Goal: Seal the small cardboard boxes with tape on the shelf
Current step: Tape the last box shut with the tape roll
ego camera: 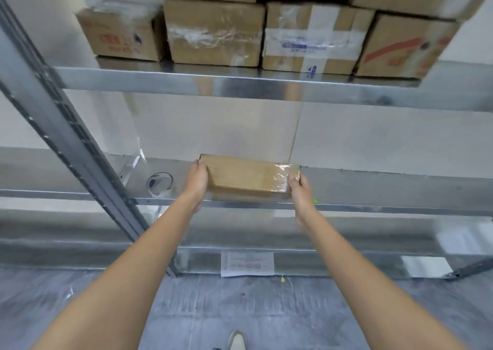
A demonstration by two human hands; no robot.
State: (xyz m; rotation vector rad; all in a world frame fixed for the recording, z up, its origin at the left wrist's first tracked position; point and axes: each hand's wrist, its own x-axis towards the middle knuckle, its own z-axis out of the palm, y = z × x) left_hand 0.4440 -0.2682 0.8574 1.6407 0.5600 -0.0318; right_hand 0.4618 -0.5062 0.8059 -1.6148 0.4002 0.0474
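Observation:
A small flat cardboard box [246, 177] lies on the middle metal shelf [373, 189], near its front edge. Clear tape shines across the box's right end. My left hand [197, 181] grips the box's left end, with the fingers curled over it. My right hand [300, 192] grips the right end, its fingers on the taped part. A roll of clear tape [159, 184] lies flat on the same shelf, a little to the left of my left hand.
The upper shelf [186, 80] carries several larger taped cardboard boxes [214, 32], stacked in two layers. A grey upright post [66, 136] slants down on the left. A paper sheet [246, 263] lies on the lowest shelf. My shoe [237, 340] shows on the grey floor.

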